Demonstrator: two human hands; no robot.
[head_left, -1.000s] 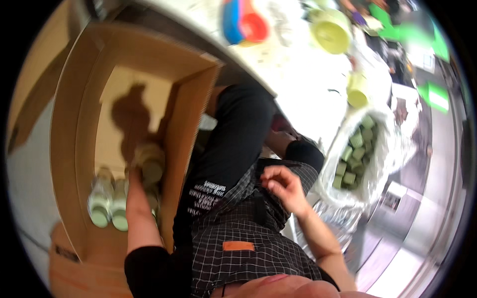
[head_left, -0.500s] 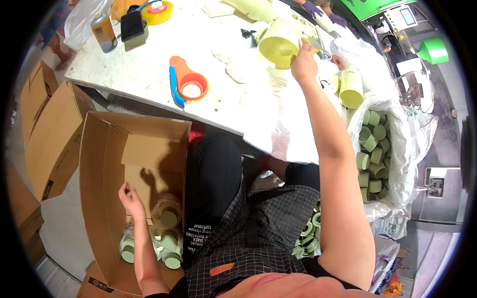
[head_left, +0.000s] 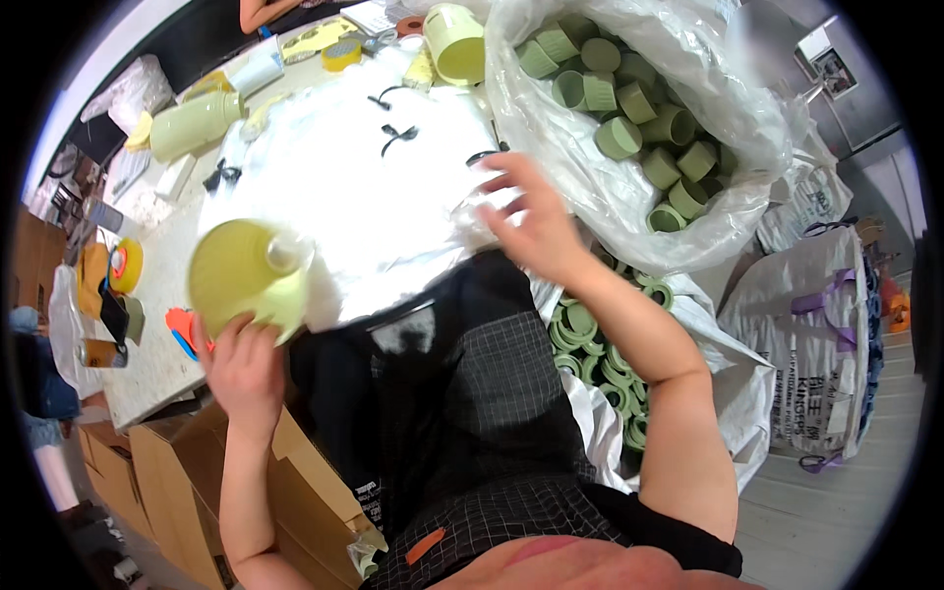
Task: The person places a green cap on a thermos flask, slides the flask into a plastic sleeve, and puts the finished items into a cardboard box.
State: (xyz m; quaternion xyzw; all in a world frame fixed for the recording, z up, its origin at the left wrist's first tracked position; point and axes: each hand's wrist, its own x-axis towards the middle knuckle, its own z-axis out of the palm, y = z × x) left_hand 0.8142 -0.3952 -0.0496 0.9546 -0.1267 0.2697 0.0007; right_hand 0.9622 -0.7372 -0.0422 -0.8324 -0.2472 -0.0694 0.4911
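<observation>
Yellow-green and wide-mouthed, a container (head_left: 231, 270) tilts over the near left part of a worktable (head_left: 147, 379), its opening turned toward the person whose 2 bare hands work above the surface. The left hand (head_left: 244, 369) pinches the container's lower rim, fingertips over the edge. The right hand (head_left: 531, 221), slightly blurred, has its fingers spread and half curled, holding nothing visible, above the right edge of a bright white covering (head_left: 393, 226) and just beside a clear plastic bag (head_left: 629, 241) loaded with green cups (head_left: 618, 138). 2 black ties (head_left: 398, 138) lie on the covering. Below the right forearm, green rings (head_left: 580, 320) fill a white sack (head_left: 728, 383). A yellow-green cylinder (head_left: 455, 44) and a yellow tape roll (head_left: 341, 54) sit toward the table's far side; a cardboard box (head_left: 172, 472) stands at lower left.
</observation>
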